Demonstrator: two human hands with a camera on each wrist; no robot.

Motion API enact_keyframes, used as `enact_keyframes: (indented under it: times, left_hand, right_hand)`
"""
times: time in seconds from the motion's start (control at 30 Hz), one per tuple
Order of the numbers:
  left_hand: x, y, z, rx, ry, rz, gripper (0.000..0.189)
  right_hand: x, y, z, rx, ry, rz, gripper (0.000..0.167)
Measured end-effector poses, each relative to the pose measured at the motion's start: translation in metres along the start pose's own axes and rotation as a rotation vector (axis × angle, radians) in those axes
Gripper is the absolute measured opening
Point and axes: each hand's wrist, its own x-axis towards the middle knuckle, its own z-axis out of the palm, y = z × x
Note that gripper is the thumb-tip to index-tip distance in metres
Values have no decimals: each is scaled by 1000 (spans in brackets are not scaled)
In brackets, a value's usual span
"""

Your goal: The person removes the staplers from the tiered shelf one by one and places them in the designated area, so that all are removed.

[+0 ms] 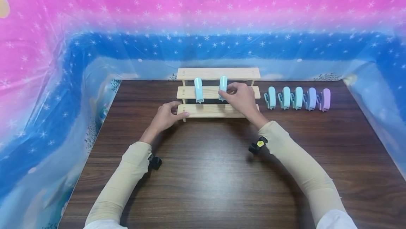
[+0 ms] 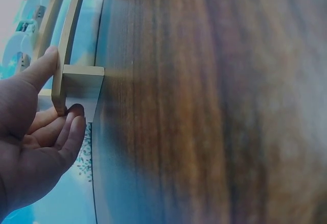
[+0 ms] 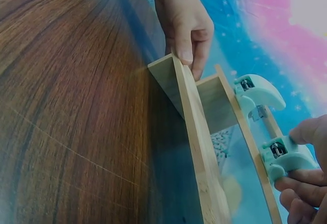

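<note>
A three-tier wooden rack (image 1: 215, 111) stands at the back of the table. My left hand (image 1: 165, 117) pinches the left end of its lowest shelf, thumb on top and fingers below, as the left wrist view shows. With thumb and fingers, my right hand (image 1: 242, 99) holds a mint-green spring clip (image 3: 287, 155) at the front edge of the middle shelf. A second mint-green clip (image 1: 198, 89) sits on that same shelf to the left, gripping its edge with the handle pointing up.
Right of the rack, several clips stand in a row on the dark wood-grain table (image 1: 209, 172): mint-green ones (image 1: 286, 97), a blue one (image 1: 311, 98) and a purple one (image 1: 325, 99) at the end. A pink and blue patterned cloth (image 1: 152, 45) hangs behind.
</note>
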Motion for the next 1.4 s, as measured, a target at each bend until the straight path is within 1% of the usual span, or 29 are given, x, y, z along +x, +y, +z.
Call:
enact_keyframes:
  times: [0.33, 0.53, 0.7, 0.93, 1.1, 1.23, 1.4]
  left_hand:
    - [0, -2, 0, 2, 0, 0, 68]
    - [0, -1, 0, 1, 2, 3, 68]
    - [1, -2, 0, 2, 4, 5, 69]
    - [1, -3, 0, -5, -1, 3, 70]
    - [1, -3, 0, -4, -1, 3, 71]
    - [1, -2, 0, -9, -1, 4, 72]
    - [1, -1, -1, -12, 1, 2, 72]
  right_hand:
    - [1, -1, 0, -8, 3, -5, 40]
    - [-5, -6, -6, 15, -10, -3, 39]
    - [-10, -11, -16, 24, -11, 2, 38]
    - [-18, -14, -33, 10, -12, 14, 38]
    - [-22, -16, -47, -6, 9, 20, 39]
    - [-23, -15, -57, 4, 27, 21, 40]
    - [-26, -6, -72, 6, 52, 18, 40]
